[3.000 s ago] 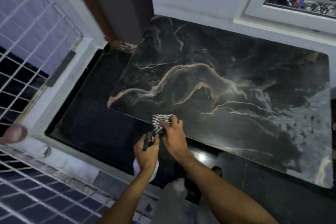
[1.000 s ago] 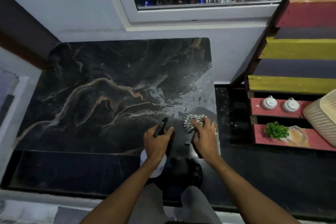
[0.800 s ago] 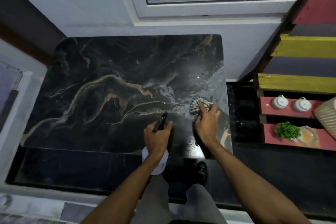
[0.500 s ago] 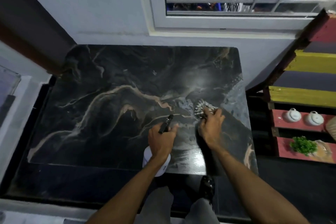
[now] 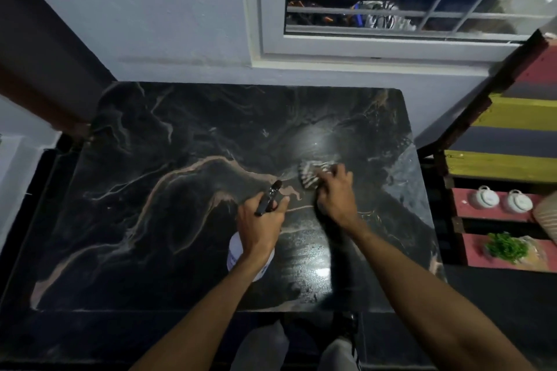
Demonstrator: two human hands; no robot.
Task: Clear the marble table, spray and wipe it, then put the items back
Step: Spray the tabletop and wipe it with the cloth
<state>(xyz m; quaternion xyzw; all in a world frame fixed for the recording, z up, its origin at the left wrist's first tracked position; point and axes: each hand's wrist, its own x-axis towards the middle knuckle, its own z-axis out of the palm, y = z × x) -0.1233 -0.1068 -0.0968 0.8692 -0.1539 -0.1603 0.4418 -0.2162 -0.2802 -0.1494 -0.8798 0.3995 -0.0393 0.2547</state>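
- My right hand (image 5: 333, 194) presses its closed fingers on the striped cloth (image 5: 310, 174), flat on the table (image 5: 150, 190) right of centre.
- My left hand (image 5: 259, 224) grips the spray bottle (image 5: 236, 253), nozzle forward, just beside the cloth.
- Two white pots (image 5: 500, 198) sit on the shelf (image 5: 494, 214) at right.

The marble table (image 5: 168, 196) is a dark slab with pale tan and white veins; its surface spreads out under both hands, and it shines wet just below the right hand (image 5: 333, 199). A striped cloth (image 5: 310, 173), bunched up, lies flat on the marble under the right hand's fingertips. The spray bottle (image 5: 241, 250) is gripped in the left hand (image 5: 259, 226), its white body below the wrist and its black nozzle poking out past the fingers.
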